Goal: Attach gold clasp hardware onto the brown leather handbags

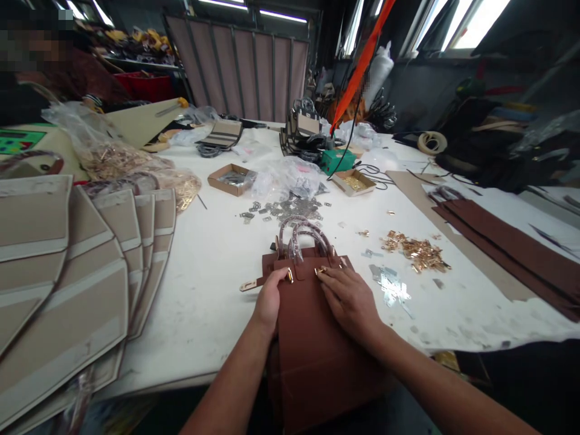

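Note:
A brown handbag piece (303, 314) with plastic-wrapped handles (301, 232) lies over the table's front edge. My left hand (268, 302) is closed on its left edge, with the thumb on top beside a gold metal fitting (290, 275). The fingers underneath are hidden. Across the right side of the piece lies my right hand (351, 299), its fingertips together at a second gold fitting (319, 271). A strap with a gold plate (248, 286) sticks out to the left.
Stacked beige panels (99, 266) stand at the left. Gold fittings (421, 254) and silver plates (392, 287) lie to the right, grey metal pieces (294, 208) ahead. Two cardboard boxes, brown panels (502, 248) and a hanging orange strip (360, 69) surround these. A person sits far left.

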Motion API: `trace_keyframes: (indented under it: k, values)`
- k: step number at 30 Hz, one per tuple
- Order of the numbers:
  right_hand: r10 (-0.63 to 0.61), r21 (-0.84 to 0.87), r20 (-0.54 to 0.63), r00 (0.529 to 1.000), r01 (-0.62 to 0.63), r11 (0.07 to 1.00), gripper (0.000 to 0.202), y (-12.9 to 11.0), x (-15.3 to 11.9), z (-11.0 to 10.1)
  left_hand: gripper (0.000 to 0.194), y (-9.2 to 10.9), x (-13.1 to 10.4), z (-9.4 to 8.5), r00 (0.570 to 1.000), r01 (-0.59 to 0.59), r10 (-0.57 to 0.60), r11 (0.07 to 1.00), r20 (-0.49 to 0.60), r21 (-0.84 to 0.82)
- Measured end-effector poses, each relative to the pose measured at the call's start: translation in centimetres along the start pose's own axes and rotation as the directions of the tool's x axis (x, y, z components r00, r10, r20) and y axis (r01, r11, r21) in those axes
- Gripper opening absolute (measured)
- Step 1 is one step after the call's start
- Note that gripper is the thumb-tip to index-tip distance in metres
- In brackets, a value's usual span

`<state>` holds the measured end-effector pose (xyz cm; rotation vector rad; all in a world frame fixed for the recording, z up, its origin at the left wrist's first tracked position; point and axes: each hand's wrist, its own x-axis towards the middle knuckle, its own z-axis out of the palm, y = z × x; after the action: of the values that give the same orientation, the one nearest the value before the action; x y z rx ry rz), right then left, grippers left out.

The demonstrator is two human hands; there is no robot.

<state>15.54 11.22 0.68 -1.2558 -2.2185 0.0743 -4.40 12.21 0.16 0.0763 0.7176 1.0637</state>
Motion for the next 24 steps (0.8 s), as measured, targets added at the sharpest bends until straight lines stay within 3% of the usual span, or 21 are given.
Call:
trace_keyframes:
  k: [9, 13, 15, 17, 20, 24]
  values:
    - [0.05, -0.191, 0.166, 0.985, -0.018, 0.981, 0.041, -1.6, 0.3, 0.6, 0.044, -0.2, -0.4, 0.0, 0.995, 0.022, -0.018, 0.999, 0.095, -0.038]
    - [0.062, -0.162, 0.162, 0.985, -0.035, 0.986, 0.042, -2.2, 0.0, 0.3, 0.045, 0.0, -1.4, 0.6, 0.995, 0.047, -0.047, 0.999, 0.091, -0.001]
    - [0.068, -0.126, 0.113, 0.991, -0.054, 0.991, 0.046, -2.8, -0.6, -0.1, 0.041, -0.1, -2.3, 1.4, 0.999, 0.012, -0.015, 0.999, 0.05, 0.053]
    - [0.086, -0.081, 0.029, 0.996, -0.084, 0.993, 0.054, -3.6, -1.3, -0.6, 0.033, -0.3, -3.5, 2.4, 0.995, -0.091, 0.095, 0.987, -0.025, 0.134]
    - [0.107, -0.009, -0.128, 0.986, -0.109, 0.994, 0.071, -4.9, -2.5, -1.1, 0.024, -1.0, -5.6, 3.8, 0.96, -0.228, 0.258, 0.944, -0.104, 0.24]
    - [0.099, 0.097, -0.294, 0.951, -0.074, 0.993, 0.089, -6.3, -4.2, -1.7, 0.022, -2.1, -8.6, 5.0, 0.914, -0.326, 0.391, 0.869, -0.111, 0.372]
